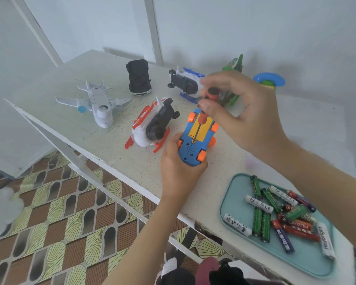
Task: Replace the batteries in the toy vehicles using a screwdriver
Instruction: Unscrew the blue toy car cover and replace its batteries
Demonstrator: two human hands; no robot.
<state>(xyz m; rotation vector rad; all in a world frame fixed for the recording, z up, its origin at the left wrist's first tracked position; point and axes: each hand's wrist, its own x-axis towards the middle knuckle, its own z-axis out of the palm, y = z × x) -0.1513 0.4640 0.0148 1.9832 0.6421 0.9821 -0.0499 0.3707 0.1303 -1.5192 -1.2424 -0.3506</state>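
Observation:
A blue toy car [190, 149] with orange wheels and a yellow battery cover lies upside down on the white table [115, 140]. My left hand [178, 171] grips its near end from below. My right hand [240, 112] pinches the red and black handle of a screwdriver [206, 105] between fingertips. The thin shaft runs down to a screw at the near edge of the yellow cover. A teal tray [308, 262] at the near right holds several loose green, white and red batteries [275, 214].
Other upturned toys lie farther back: a white plane [99, 103], a black car [138, 79], a red-trimmed white vehicle [150, 126], a blue-trimmed white one [185, 83], a green toy [234, 64] and a blue ring toy [269, 79]. The table edge runs diagonally over a patterned floor [60, 212].

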